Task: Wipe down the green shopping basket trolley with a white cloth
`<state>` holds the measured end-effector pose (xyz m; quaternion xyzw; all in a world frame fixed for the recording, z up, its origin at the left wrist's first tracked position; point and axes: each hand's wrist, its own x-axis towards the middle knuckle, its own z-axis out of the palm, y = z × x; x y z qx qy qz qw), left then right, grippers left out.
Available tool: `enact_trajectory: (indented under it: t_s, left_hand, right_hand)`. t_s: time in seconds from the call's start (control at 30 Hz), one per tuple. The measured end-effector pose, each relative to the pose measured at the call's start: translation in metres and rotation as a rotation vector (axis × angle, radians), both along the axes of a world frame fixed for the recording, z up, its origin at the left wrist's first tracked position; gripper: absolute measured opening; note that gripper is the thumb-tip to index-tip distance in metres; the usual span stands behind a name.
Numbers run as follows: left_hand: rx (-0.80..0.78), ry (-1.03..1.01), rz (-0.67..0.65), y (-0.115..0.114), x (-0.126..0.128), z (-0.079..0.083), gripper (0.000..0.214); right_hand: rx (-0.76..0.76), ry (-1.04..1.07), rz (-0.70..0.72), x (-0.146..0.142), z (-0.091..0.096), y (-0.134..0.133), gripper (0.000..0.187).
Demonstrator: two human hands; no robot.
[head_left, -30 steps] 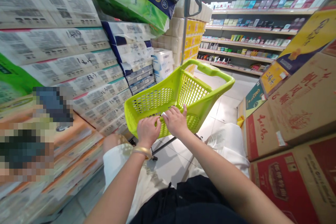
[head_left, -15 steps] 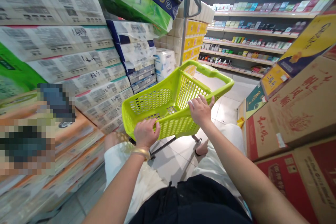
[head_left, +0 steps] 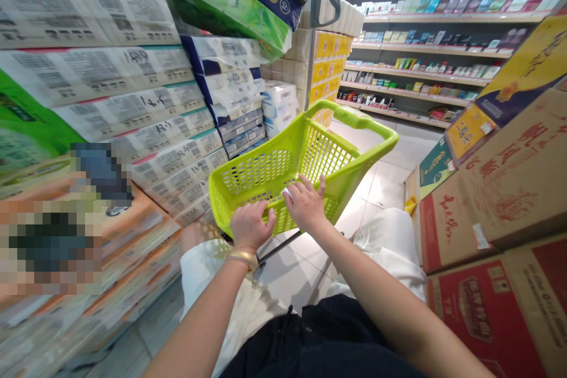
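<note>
Stacks of plastic-wrapped toilet-paper packs [head_left: 97, 71] fill the left side, with a lime-green plastic shopping basket [head_left: 349, 117] on a wheeled frame just right of them. Left hand [head_left: 250, 225], gold bangle [head_left: 241, 258] at the wrist, lies with fingers over the basket's near rim, its grip too hidden to call clasped or loose; right hand [head_left: 305, 205], fingers spread, rests on the same rim, a small white item [head_left: 287, 192] at its fingertips, hold unclear. Shelves of boxed goods [head_left: 425, 53] stand behind cardboard cartons [head_left: 491, 212] at far right.
</note>
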<state>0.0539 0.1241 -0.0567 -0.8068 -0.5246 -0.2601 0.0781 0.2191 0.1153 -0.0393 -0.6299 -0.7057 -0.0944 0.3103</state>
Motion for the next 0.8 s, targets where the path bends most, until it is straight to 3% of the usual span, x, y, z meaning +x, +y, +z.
enact_trajectory:
  t_s: [0.3, 0.4, 0.57, 0.8]
  left_hand:
    - [-0.016, -0.030, 0.002, 0.001, 0.002, -0.003, 0.028]
    - [-0.024, -0.022, 0.013, 0.001, 0.003, -0.002, 0.028]
    - [0.002, 0.011, 0.024, 0.001, 0.004, -0.001, 0.028]
    - [-0.007, 0.013, 0.004, 0.001, 0.002, -0.002, 0.028]
  right_hand:
    - [0.059, -0.065, -0.228, 0.098, 0.028, 0.010, 0.027]
    - [0.096, -0.057, -0.292, 0.114, 0.033, 0.013, 0.030]
    - [0.073, -0.025, -0.273, 0.085, 0.024, 0.012, 0.029]
    - [0.002, -0.046, -0.025, 0.010, 0.001, 0.001, 0.023]
